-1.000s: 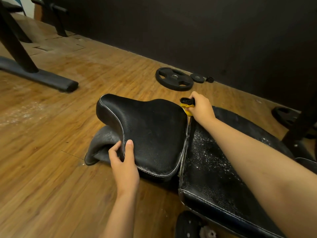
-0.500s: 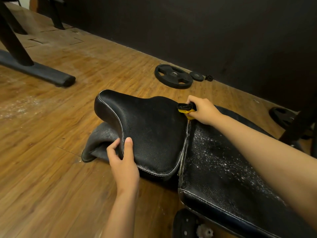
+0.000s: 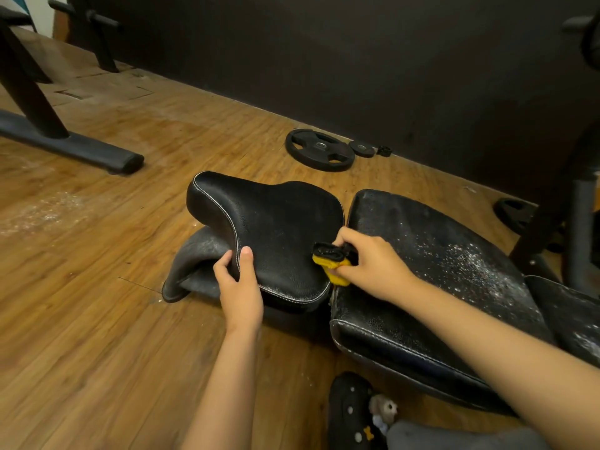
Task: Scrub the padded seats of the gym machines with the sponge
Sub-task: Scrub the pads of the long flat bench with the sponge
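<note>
A black padded seat (image 3: 276,222) with white stitching sits at the centre, raised over a grey base flap (image 3: 194,264). My left hand (image 3: 242,287) grips its near edge, thumb on top. My right hand (image 3: 373,264) holds a yellow and black sponge (image 3: 331,259) pressed against the seat's right side, by the gap to the second pad. That larger black pad (image 3: 438,271) lies to the right, speckled with white flecks.
A black weight plate (image 3: 319,150) and a smaller plate (image 3: 362,148) lie on the wooden floor by the dark wall. A machine's black foot bar (image 3: 81,151) crosses the left. Another frame (image 3: 571,222) stands at right. A slipper (image 3: 350,414) shows below.
My right hand has drawn the sponge from the seat's far right corner toward me along its right edge. The left hand keeps its grip on the near edge.
</note>
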`<state>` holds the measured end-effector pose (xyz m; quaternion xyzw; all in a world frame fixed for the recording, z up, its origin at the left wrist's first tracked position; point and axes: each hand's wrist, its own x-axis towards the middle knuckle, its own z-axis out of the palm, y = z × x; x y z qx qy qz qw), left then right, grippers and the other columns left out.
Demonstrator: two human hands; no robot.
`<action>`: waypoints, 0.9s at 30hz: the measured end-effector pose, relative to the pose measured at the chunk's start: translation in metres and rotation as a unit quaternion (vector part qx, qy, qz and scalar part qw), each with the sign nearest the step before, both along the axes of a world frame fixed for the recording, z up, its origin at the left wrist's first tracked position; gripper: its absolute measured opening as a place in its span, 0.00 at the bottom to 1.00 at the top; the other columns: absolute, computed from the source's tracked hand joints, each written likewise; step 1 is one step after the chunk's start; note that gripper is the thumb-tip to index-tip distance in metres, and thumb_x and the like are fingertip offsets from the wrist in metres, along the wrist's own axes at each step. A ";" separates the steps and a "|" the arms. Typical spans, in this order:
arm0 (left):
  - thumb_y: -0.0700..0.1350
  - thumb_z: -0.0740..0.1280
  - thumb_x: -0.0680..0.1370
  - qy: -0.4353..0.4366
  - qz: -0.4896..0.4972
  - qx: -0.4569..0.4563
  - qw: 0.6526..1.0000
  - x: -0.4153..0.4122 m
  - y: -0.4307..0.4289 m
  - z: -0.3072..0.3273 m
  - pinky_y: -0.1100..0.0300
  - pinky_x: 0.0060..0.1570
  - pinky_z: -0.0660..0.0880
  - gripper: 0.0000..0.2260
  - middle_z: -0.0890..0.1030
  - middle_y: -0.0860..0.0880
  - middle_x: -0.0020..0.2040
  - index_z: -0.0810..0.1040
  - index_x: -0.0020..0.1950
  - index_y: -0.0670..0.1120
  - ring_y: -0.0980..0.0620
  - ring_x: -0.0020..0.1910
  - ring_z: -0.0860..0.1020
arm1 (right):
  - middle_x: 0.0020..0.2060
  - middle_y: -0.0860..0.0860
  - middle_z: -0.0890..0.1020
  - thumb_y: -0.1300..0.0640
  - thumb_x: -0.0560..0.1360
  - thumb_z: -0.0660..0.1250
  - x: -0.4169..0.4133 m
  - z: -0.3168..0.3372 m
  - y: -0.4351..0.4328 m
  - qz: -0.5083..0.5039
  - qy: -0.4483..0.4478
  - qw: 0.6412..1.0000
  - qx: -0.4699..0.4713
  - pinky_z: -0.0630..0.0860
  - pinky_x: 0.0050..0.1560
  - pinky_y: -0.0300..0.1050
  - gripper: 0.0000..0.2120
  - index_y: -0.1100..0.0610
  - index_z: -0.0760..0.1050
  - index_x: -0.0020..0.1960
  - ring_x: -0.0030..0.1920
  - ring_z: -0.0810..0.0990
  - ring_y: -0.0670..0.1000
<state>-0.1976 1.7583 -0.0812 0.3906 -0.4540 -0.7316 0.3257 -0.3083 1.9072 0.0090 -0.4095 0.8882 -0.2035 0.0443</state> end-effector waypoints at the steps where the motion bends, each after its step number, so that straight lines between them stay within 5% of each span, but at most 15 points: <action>1: 0.59 0.62 0.79 -0.005 -0.008 -0.001 1.000 0.002 0.000 0.000 0.57 0.58 0.69 0.21 0.73 0.53 0.61 0.67 0.70 0.53 0.53 0.59 0.72 | 0.38 0.46 0.80 0.55 0.69 0.74 0.012 -0.002 0.002 0.001 -0.005 1.000 -0.010 0.69 0.36 0.43 0.11 0.48 0.72 0.44 0.38 0.77 0.46; 8: 0.62 0.60 0.78 -0.018 -0.050 0.010 0.999 0.009 -0.001 -0.004 0.44 0.66 0.69 0.22 0.73 0.53 0.65 0.66 0.70 0.56 0.49 0.64 0.72 | 0.40 0.46 0.82 0.55 0.68 0.74 0.058 -0.010 -0.001 -0.014 -0.084 0.995 -0.061 0.78 0.45 0.50 0.09 0.48 0.75 0.44 0.43 0.80 0.46; 13: 0.61 0.54 0.80 -0.035 -0.054 0.006 0.998 0.014 -0.005 -0.003 0.39 0.66 0.68 0.18 0.75 0.51 0.64 0.69 0.67 0.57 0.45 0.64 0.73 | 0.42 0.44 0.82 0.55 0.70 0.74 0.068 -0.007 -0.030 0.028 -0.087 0.992 -0.086 0.76 0.44 0.40 0.08 0.50 0.79 0.49 0.45 0.79 0.42; 17: 0.57 0.52 0.82 -0.033 -0.045 0.010 0.998 0.015 -0.008 -0.003 0.38 0.66 0.68 0.17 0.75 0.50 0.63 0.71 0.66 0.56 0.42 0.64 0.73 | 0.44 0.46 0.83 0.54 0.70 0.74 0.062 -0.002 -0.067 0.073 -0.070 0.993 -0.064 0.77 0.47 0.42 0.10 0.53 0.80 0.51 0.47 0.79 0.44; 27: 0.58 0.55 0.81 -0.057 -0.050 0.048 0.996 0.010 -0.016 -0.005 0.47 0.53 0.73 0.10 0.78 0.51 0.52 0.73 0.54 0.58 0.47 0.53 0.76 | 0.42 0.48 0.81 0.55 0.70 0.74 -0.007 0.019 -0.163 0.109 0.012 0.994 0.004 0.70 0.41 0.44 0.10 0.55 0.80 0.49 0.44 0.77 0.48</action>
